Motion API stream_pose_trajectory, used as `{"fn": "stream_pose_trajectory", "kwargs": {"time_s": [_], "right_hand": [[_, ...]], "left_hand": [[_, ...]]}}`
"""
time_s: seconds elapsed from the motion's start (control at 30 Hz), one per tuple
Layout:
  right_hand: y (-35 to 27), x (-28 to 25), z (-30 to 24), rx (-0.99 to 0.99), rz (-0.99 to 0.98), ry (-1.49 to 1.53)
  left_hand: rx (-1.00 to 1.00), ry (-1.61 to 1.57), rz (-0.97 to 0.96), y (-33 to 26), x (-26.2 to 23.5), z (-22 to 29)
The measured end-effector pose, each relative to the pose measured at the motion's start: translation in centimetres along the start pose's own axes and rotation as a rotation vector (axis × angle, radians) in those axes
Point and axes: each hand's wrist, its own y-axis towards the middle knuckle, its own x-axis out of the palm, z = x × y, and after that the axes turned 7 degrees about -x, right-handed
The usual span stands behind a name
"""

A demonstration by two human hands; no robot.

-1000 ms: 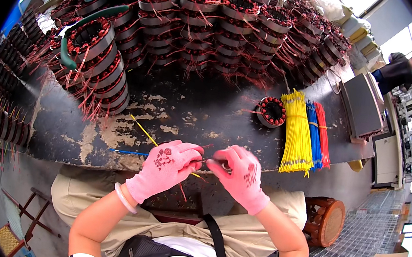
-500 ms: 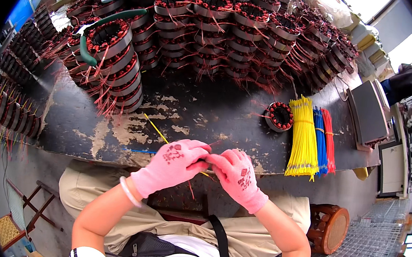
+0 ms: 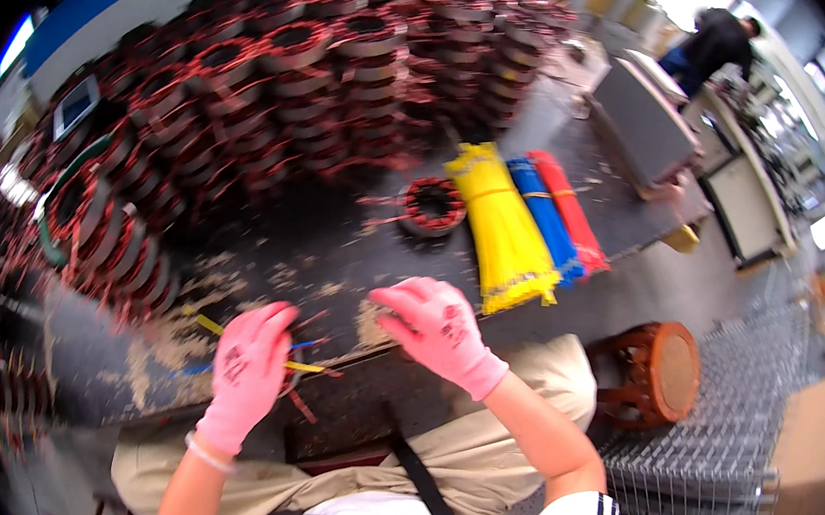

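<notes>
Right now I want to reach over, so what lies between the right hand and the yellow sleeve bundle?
Head view: only bare dark bench top separates the right hand from the yellow sleeve bundle; nothing stands there.

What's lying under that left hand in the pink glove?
Under the left hand thin yellow and blue sleeves stick out on the worn dark bench. How the fingers grip them is hidden by the glove.
</notes>
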Motion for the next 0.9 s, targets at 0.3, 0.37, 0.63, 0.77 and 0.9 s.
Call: {"fn": "stream_pose_trajectory", "kwargs": {"time_s": [0.3, 0.37, 0.63, 0.77, 0.9], "right_hand": [[-14.4, -17.1, 16.7, 1.244, 0.058, -0.657], [-16.1, -16.3, 18.6, 1.237, 0.201, -0.596], [-15.8, -16.0, 20.4, 1.286, 0.354, -0.304], [-17.3, -18.0, 17.8, 1.248, 0.459, -0.352], [-15.2, -20.2, 11.4, 0.924, 0.457, -0.86]], "left_hand": [[-0.015, -0.045, -0.039, 0.0, 0.4, 0.6], [-0.023, -0.037, -0.039, -0.1, 0.3, 0.6], [-0.03, -0.018, -0.043, -0.4, -0.1, 0.4], [-0.01, -0.034, -0.046, -0.1, 0.1, 0.7], [-0.023, -0.018, -0.013, -0.2, 0.0, 0.9]]}}
